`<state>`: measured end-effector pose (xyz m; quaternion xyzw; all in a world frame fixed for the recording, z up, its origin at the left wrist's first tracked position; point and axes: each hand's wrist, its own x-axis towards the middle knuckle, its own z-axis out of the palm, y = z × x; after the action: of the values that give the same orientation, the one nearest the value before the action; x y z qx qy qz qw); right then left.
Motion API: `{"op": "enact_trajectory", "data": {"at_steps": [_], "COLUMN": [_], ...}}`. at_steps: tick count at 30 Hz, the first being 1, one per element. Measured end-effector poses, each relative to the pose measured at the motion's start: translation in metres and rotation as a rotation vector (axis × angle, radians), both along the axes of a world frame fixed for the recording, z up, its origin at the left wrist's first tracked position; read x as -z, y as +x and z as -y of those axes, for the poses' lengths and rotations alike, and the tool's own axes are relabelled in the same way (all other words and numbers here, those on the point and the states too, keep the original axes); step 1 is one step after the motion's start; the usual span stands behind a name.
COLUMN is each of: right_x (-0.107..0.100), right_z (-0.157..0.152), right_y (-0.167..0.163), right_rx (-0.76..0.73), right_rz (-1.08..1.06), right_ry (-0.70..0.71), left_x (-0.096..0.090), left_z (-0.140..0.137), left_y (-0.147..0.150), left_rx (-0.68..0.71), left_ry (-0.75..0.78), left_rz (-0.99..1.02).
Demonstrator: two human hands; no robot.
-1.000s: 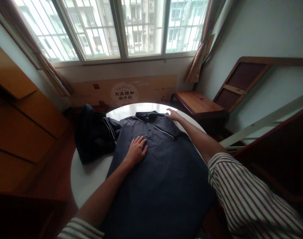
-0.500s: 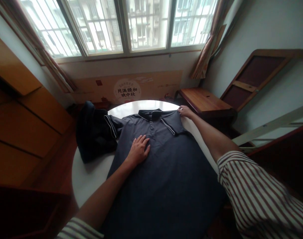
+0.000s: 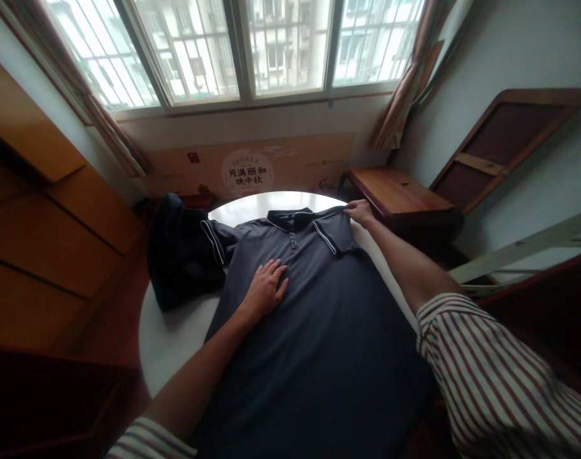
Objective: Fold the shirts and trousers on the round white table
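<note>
A dark grey-blue polo shirt (image 3: 314, 319) lies spread front up on a round white table (image 3: 159, 347), its black collar at the far end and its lower part toward me. My left hand (image 3: 266, 285) rests flat on the chest, left of the buttons, fingers stretched out. At the far right shoulder, my right hand (image 3: 360, 211) pinches the shirt's edge between thumb and fingers. The right sleeve, edged in black and white, is folded inward over the shirt front. The left sleeve reaches toward a dark bundle of cloth (image 3: 183, 255).
The dark bundle sits on the table's left side. Beyond the table's far right stands a wooden stool or small table (image 3: 400, 191). Wooden cabinets (image 3: 42, 242) line the left, and a printed cardboard panel (image 3: 176, 167) leans below the window.
My right hand has shifted slightly, drawing the shoulder edge a little straighter and higher. My left hand stays in place on the chest. The view has tilted slightly.
</note>
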<state>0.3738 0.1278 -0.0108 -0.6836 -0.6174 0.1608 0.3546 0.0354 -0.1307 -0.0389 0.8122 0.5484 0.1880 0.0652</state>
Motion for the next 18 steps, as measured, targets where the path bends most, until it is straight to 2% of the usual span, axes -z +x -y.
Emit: {"op": "enact_trajectory", "data": {"at_steps": [2,4,8,11,14,18], "right_x": [0.004,0.009,0.018,0.021,0.02,0.014], "right_z": [-0.002,-0.002,-0.001,0.0,-0.003,-0.011], "right_y": [-0.001,-0.002,-0.002,-0.002,-0.001,0.003], "right_rx": [-0.002,-0.008,-0.023,-0.034,-0.036,-0.025], "right_rz": [-0.023,-0.052,-0.1,-0.108,-0.096,-0.065], "right_ry": [0.007,0.002,-0.018,-0.008,0.008,0.022], "left_x": [-0.003,-0.012,-0.042,-0.056,-0.054,-0.04], "left_z": [-0.009,-0.031,-0.11,-0.171,-0.209,-0.228], "left_y": [-0.005,-0.014,-0.038,-0.054,-0.064,-0.072], "left_rx": [-0.012,-0.03,-0.101,-0.225,-0.325,-0.359], "left_ry": [0.011,0.009,-0.006,-0.021,-0.089,-0.162], "left_rz": [0.032,0.032,-0.036,-0.068,-0.1,-0.125]}}
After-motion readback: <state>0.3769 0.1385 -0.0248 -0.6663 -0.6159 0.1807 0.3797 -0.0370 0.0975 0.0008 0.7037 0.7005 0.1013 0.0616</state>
